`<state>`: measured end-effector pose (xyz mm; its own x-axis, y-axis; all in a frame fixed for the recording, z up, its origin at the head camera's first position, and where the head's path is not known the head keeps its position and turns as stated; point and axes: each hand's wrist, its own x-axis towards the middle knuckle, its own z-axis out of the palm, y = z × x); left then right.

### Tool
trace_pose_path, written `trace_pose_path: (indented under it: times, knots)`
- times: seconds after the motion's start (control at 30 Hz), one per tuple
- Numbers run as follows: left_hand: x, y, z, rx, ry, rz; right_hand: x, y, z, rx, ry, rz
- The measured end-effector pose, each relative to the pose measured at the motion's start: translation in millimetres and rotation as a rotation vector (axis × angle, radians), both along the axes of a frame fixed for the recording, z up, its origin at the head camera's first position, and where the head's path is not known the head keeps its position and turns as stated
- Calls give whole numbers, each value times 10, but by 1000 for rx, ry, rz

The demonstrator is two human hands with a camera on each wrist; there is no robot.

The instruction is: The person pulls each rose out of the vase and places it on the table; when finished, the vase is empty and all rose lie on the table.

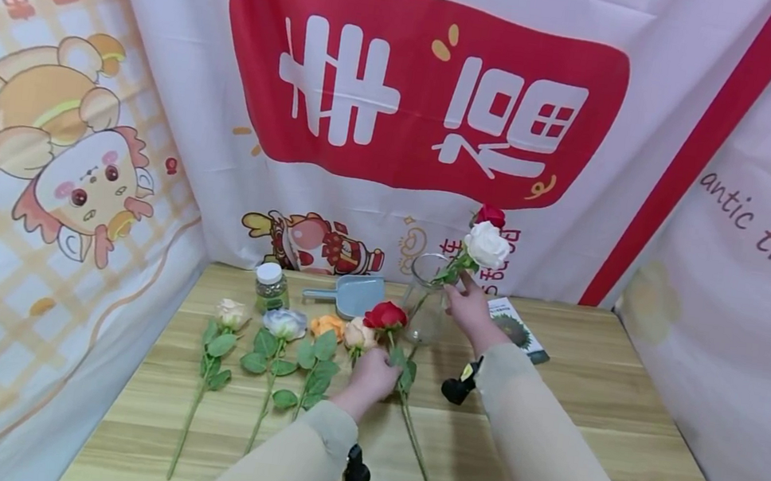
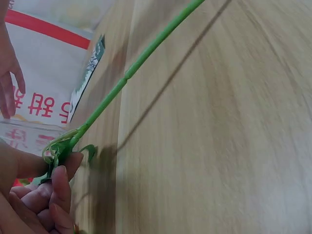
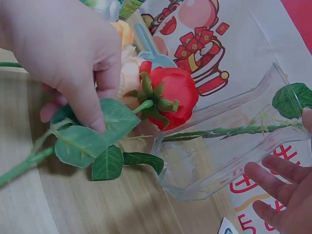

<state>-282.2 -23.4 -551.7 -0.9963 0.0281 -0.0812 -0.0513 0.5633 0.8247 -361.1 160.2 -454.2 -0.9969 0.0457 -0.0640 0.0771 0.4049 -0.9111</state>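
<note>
My left hand pinches the stem of a red rose among its green leaves, just below the bloom. The long stem slants over the table toward me. My right hand is beside the neck of a clear glass vase, its fingers extended and spread in the right wrist view. Its thumb is near a leaf at the vase mouth; contact there is unclear. A white rose and another red rose rise from the vase, leaning right.
Left of my left hand lie a cream rose, a pale blue rose, an orange rose and a peach rose. Behind them are a white-lidded jar and a blue dustpan. A printed packet lies right of the vase.
</note>
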Motion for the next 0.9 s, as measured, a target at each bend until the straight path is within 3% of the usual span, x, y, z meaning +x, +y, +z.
trace_pose_path:
  times: [0.27, 0.47, 0.7, 0.9]
  knots:
    - [8, 104, -49, 37, -123, 13, -1, 5, 8, 5, -9, 10]
    - [30, 114, -101, 68, -115, 7, -6, 3, 0, 18, -6, 7]
    - [-39, 2, 95, 91, -70, -12, -16, 7, 0, 1, -27, 10]
    - [-208, -84, 241, -19, -10, 32, -14, 16, 22, 0, -27, 13]
